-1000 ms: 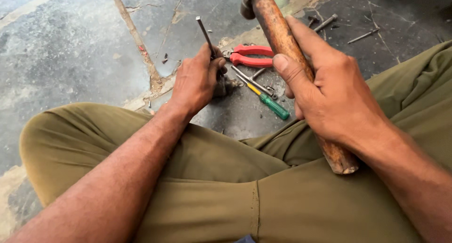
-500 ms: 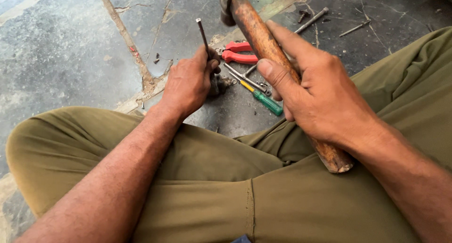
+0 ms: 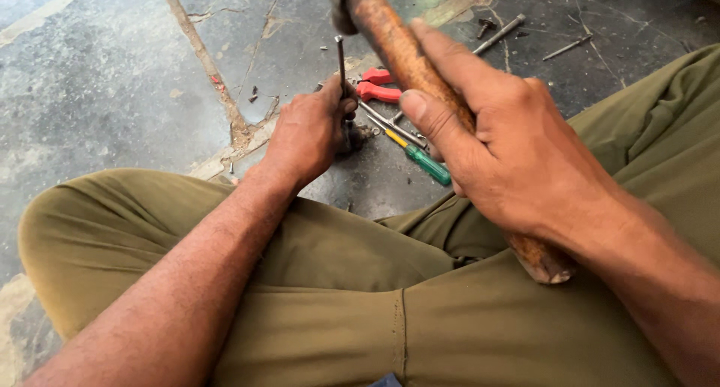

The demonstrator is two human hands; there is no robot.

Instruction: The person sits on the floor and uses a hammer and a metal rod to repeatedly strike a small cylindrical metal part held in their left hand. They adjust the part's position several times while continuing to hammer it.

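My left hand (image 3: 309, 132) grips a thin metal rod (image 3: 340, 63) and holds it upright on a small dark metal part (image 3: 358, 138) on the floor. My right hand (image 3: 510, 147) is wrapped around the worn wooden handle of a hammer (image 3: 394, 46). The hammer's metal head sits at the top edge of the view, just right of the rod's upper end. The handle's butt end rests over my right thigh.
Red-handled pliers (image 3: 379, 92), a green-handled screwdriver (image 3: 427, 164) and a slim metal tool (image 3: 394, 126) lie on the stained concrete floor past my left hand. Long bolts (image 3: 499, 33) and small bits lie farther back. My crossed legs in olive trousers (image 3: 315, 282) fill the foreground.
The hammer's head has come down and left toward the top of the rod. My left hand has kept the rod upright in the same spot.
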